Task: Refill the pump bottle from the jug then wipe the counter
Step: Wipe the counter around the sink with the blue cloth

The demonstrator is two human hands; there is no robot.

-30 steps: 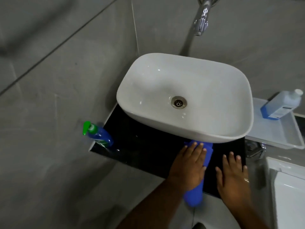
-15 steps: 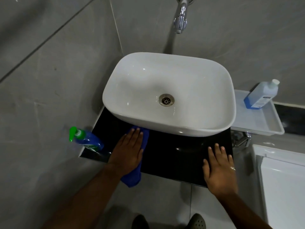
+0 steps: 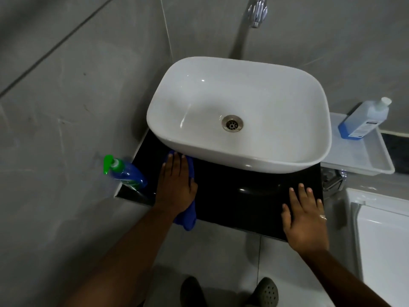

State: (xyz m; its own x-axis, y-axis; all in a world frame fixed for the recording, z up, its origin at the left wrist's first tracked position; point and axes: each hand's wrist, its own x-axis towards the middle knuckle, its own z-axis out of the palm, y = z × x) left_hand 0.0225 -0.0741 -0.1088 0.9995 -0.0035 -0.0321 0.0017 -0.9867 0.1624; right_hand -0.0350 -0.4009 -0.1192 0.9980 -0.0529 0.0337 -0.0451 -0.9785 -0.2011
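View from above of a small black table that carries a white basin, set against grey tiled walls. The left hand lies flat, fingers straight and together, pressing a blue cloth onto the left part of the table; the fingertips reach the basin's underside, and the cloth shows beyond them at the top and hangs over the table's front edge below the wrist. The right hand rests palm down with fingers spread and straight on the table's right front corner, holding nothing (a ring shows on one finger). The pump bottle, blue with a green pump head, stands at the table's left rear corner, just beside the left hand and close to the wall; whether it touches the wall cannot be told. The jug, a pale bottle with blue liquid low in it and a white cap, stands on a white tray to the right of the basin, well apart from both hands. A chrome tap projects from the wall above the basin, whose metal drain lies near its centre. A white appliance fills the lower right, and two dark shoes stand on the pale floor at the bottom.
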